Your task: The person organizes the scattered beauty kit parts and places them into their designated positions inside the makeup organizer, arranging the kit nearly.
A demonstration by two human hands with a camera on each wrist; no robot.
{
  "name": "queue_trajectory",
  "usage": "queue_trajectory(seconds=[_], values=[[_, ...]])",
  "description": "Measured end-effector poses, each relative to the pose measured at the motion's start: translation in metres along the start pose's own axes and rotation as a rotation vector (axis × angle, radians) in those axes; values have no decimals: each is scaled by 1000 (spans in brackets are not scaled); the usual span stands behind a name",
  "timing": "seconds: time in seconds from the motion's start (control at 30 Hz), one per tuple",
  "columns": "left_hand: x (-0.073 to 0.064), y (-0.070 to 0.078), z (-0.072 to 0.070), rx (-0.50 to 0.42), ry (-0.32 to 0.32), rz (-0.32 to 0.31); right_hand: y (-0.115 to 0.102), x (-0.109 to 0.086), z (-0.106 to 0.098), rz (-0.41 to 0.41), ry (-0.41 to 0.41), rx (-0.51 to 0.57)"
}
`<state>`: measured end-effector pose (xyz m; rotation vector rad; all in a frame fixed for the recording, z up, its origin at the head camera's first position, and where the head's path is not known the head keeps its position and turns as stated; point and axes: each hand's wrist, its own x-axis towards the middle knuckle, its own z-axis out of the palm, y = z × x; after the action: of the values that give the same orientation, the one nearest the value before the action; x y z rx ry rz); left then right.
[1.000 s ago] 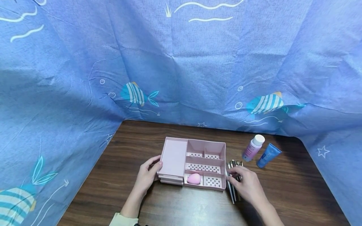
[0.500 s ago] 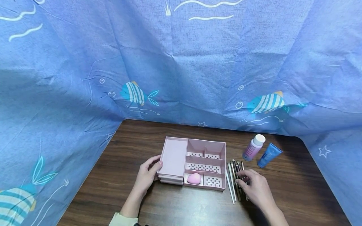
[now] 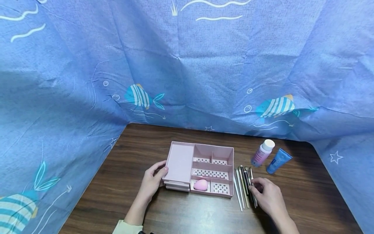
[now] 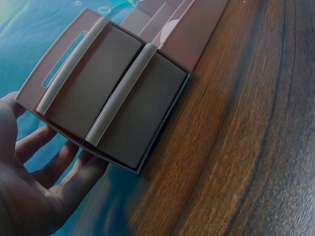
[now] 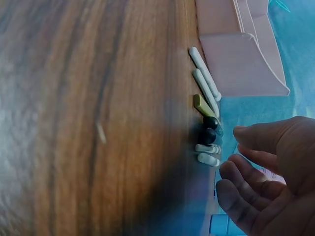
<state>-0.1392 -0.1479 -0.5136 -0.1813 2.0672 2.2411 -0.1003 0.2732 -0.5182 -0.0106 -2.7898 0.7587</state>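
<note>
A pale pink makeup organizer [image 3: 178, 162] stands on the table, with drawers [image 4: 135, 108] at its front left and divided compartments at the right. My left hand [image 3: 152, 180] holds its left side, thumb over the top edge and fingers along the outer wall. A pink makeup sponge [image 3: 200, 185] sits in the front left compartment. Beside the organizer's right wall lie several makeup brushes [image 3: 241, 187], roughly side by side. My right hand [image 3: 267, 195] is at the rightmost brushes, fingers loosely bent; the right wrist view shows nothing between thumb and fingers. Whether the fingertips touch a brush is hard to tell.
Behind the right hand stand a pink bottle with a white cap [image 3: 263, 152] and a blue tube [image 3: 279, 161]. The dark wooden table [image 3: 140, 139] is bordered at the back and sides by a blue fish-print cloth [image 3: 187, 81].
My right hand has moved rightward across the brushes, uncovering those nearer the organizer, which now lie more in view. The left hand and the organizer have stayed in place.
</note>
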Motion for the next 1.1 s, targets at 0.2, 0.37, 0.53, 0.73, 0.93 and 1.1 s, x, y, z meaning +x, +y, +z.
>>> queue_trajectory(seconds=[0.2,0.37,0.53,0.73,0.93,1.1], values=[[1,1,1,3,-1,4,4,-1,-1,50,-36,2],[2,3,1,-3,3,5,7,1,-3,93,-86,-5],[1,3,1,3,5,5,9,2,-4,111,-119,-14],[1,2,0,8,4,7,12,2,-3,125,-144,-13],[-1,3,1,12,8,11,11,5,-4,144,-159,0],[-2,4,1,35,9,5,12,6,-4,150,-173,5]])
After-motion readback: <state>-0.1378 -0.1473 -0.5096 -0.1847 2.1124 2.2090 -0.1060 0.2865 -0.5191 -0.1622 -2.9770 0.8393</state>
